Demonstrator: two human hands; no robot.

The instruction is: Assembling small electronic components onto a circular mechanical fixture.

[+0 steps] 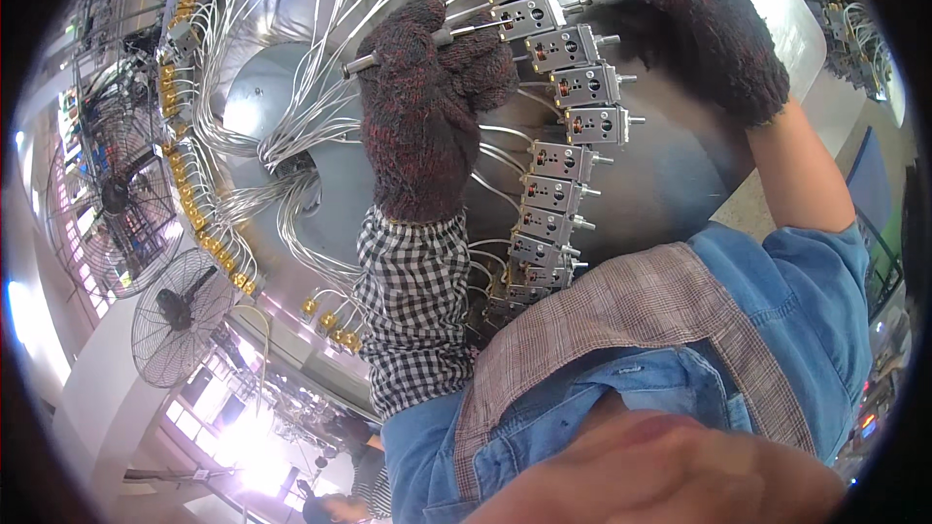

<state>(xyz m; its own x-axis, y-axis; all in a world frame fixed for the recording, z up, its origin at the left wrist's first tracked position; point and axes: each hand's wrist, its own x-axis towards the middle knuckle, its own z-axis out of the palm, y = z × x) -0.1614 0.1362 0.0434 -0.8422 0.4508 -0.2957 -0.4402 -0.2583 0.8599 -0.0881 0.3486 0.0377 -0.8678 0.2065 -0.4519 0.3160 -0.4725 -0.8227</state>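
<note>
My left hand (417,112), in a dark knitted glove, is closed around a slim screwdriver (361,65). The tool's thin shaft reaches right, its tip at the side of a small grey metal box (531,17) with a threaded stub. Several more such boxes (588,86) stand in a curved row along the edge of a shiny round metal disc (670,170), white wires running to them. My right hand (714,34), gloved alike, lies over the disc beyond the row. Its fingers are stretched out and apart, near the stubs, with nothing seen in them.
Bundled white wires (301,68) fan out from an opening in the disc's middle. Brass fittings (184,170) line its left edge. Two fans, one a black-caged fan (175,309), stand at left. Another person (364,480) is at lower left. More wired parts (845,10) show at upper right.
</note>
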